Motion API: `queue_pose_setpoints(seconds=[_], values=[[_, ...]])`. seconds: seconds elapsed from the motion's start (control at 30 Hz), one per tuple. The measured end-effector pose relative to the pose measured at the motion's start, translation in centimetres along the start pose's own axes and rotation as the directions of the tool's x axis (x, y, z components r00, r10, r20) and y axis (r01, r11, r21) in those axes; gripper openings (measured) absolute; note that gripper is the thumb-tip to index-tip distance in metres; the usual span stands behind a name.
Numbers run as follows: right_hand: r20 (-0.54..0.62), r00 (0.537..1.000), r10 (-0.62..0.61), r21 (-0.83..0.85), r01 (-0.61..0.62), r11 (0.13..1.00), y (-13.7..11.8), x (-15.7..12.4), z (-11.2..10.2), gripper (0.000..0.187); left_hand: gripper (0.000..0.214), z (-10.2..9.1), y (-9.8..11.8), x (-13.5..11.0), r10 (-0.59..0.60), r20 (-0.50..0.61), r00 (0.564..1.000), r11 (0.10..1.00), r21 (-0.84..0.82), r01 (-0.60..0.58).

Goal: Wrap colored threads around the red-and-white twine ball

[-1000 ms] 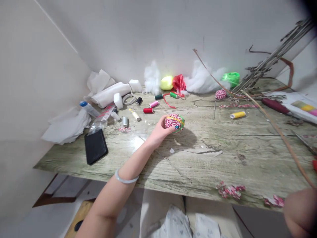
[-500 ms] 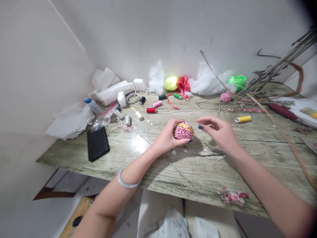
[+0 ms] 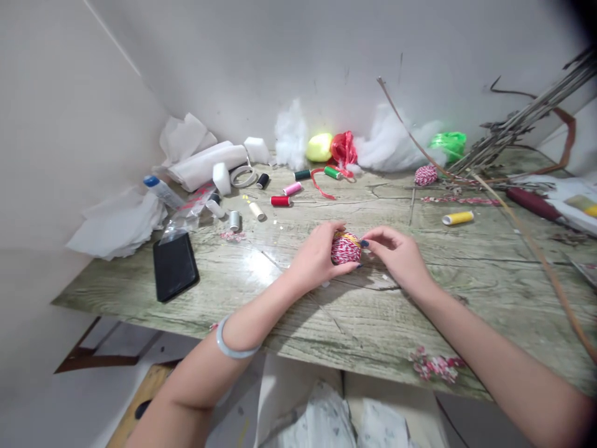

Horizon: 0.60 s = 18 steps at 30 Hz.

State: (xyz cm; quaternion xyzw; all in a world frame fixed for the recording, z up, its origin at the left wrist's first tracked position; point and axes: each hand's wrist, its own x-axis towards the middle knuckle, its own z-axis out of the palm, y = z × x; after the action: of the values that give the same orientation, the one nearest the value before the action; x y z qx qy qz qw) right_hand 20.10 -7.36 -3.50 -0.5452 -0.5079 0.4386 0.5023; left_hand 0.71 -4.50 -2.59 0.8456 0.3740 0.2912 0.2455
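My left hand (image 3: 318, 252) is wrapped round a red-and-white ball of twine (image 3: 346, 250) with a band of yellow strands across its top. Thumb below and fingers above, it grips the ball from the left just over the table. At the ball's right side is my right hand (image 3: 394, 250), its thumb and forefinger pinched together close against the twine. Whatever lies in that pinch is too small to make out. A small white scrap (image 3: 325, 284) lies under the left hand.
Thread spools such as a red one (image 3: 280, 201) and a yellow one (image 3: 458, 218) lie about the wooden table (image 3: 298, 330). A black phone (image 3: 175, 267) rests at left. White stuffing (image 3: 385, 140) lines the wall; dry branches (image 3: 517, 127) and a long stem (image 3: 536, 249) reach over the right side.
My right hand has moved left, from apart to the ball's right side. The left hand keeps its grip, with the ball turned slightly. The view has shifted a little.
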Motion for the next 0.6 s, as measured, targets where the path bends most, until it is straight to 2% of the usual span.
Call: queue_pose_setpoints(seconds=[0.13, 0.37, 0.6], values=[[0.007, 1.000, 0.011, -0.022, -0.011, 1.000, -0.1, 0.0, 0.1, 0.023, 0.077, 0.1, -0.1, 0.0, -0.023, -0.015, 1.000, 0.999, -0.026, 0.023], [-0.007, 0.990, -0.137, -0.217, 0.133, 0.967, -0.8, -0.2, 0.3, 0.009, 0.080, 0.1, 0.2, 0.0, -0.053, -0.006, 0.999, 0.996, -0.065, 0.053], [0.004, 0.993, -0.120, -0.189, 0.119, 0.975, -1.2, -0.1, 0.0, 0.011, 0.081, 0.1, 0.2, 0.2, -0.041, 0.008, 0.999, 0.995, -0.090, 0.041]])
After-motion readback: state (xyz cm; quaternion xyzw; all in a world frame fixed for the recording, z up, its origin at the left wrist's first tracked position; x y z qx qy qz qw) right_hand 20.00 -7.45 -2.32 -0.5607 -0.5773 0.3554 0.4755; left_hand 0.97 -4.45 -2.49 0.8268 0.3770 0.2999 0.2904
